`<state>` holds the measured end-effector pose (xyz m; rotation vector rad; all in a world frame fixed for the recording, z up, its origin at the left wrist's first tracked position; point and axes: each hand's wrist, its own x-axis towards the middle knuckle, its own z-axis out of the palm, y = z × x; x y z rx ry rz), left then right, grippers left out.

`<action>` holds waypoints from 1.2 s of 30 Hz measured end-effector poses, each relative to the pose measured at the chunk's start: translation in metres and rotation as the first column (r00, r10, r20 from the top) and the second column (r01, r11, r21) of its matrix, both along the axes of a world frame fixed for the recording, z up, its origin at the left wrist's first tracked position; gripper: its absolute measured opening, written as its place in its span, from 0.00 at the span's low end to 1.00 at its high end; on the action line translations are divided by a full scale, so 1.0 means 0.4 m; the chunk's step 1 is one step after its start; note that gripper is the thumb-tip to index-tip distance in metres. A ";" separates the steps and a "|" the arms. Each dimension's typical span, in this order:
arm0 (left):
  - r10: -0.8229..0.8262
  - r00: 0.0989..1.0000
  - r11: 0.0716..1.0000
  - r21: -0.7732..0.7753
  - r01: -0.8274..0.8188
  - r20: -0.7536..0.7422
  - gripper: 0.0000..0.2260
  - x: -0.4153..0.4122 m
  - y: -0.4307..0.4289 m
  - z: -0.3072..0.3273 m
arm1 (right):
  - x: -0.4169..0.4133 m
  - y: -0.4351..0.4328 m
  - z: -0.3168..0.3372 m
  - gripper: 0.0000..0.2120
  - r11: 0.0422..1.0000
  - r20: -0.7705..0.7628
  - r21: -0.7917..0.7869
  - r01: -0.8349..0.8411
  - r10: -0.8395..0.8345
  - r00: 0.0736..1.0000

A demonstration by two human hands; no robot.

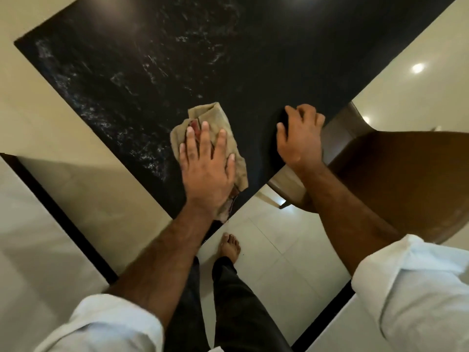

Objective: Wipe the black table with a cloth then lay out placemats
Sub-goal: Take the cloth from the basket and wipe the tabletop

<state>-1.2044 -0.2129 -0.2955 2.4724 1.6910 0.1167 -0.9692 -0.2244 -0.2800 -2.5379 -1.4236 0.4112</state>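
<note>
The black counter (127, 72) fills the view from the centre up toward 12 o'clock, one corner pointing down toward 6. A crumpled tan cloth (215, 115) lies on it near that corner, just short of the edge. The left hand (206, 168) presses flat on the cloth, fingers straight and slightly spread, with cloth showing beyond the fingertips and beside the palm. At 3 o'clock from the cloth, apart from it, the right hand (299, 137) rests on the counter's edge, fingers bent with their tips on the surface, holding nothing; its thumb is hidden. Pale smears (101, 110) streak the counter from 9 to 12 o'clock of the cloth. A brown chair (393, 174) stands at 3 o'clock against the counter. A bare foot (229, 246) stands on the pale floor tiles (279, 237) at 6 o'clock.
</note>
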 end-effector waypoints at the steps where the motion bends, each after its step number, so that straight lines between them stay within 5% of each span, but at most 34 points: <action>1: 0.004 1.000 1.000 -0.007 -0.004 0.013 0.29 0.032 -0.010 -0.003 | -0.026 0.006 -0.009 0.28 0.999 0.042 -0.034 -0.032 0.034 0.999; 6: -0.088 0.995 0.996 -0.019 0.087 -0.039 0.30 -0.086 -0.069 -0.008 | -0.099 0.010 -0.040 0.33 1.000 0.143 -0.020 -0.017 0.020 0.990; 11: 0.074 0.992 0.997 0.003 -0.074 -0.103 0.30 -0.283 -0.046 0.006 | -0.110 0.020 -0.035 0.36 0.990 0.193 -0.090 -0.107 0.123 0.974; 16: 0.213 0.973 0.976 -0.019 -0.216 -0.093 0.31 -0.143 0.096 0.007 | -0.185 0.066 -0.041 0.34 0.977 0.172 -0.060 -0.205 0.212 0.962; 22: -0.112 0.993 0.987 -0.123 0.108 -0.029 0.32 -0.119 -0.152 -0.001 | -0.213 0.094 -0.047 0.29 0.994 0.182 0.036 -0.106 0.098 0.978; 27: 0.066 0.991 0.997 -0.034 -0.071 -0.117 0.31 -0.298 -0.167 -0.006 | -0.223 0.095 -0.051 0.29 0.994 0.192 0.054 -0.098 0.086 0.978; 33: 0.382 0.920 0.919 -0.067 -0.388 -0.081 0.32 -0.312 0.261 0.000 | -0.221 0.098 -0.067 0.29 0.994 0.222 0.049 -0.099 0.086 0.971; 36: 0.448 0.888 0.890 -0.046 -0.454 -0.099 0.32 -0.292 0.303 -0.003 | -0.224 0.104 -0.063 0.29 0.996 0.235 0.031 -0.078 0.069 0.970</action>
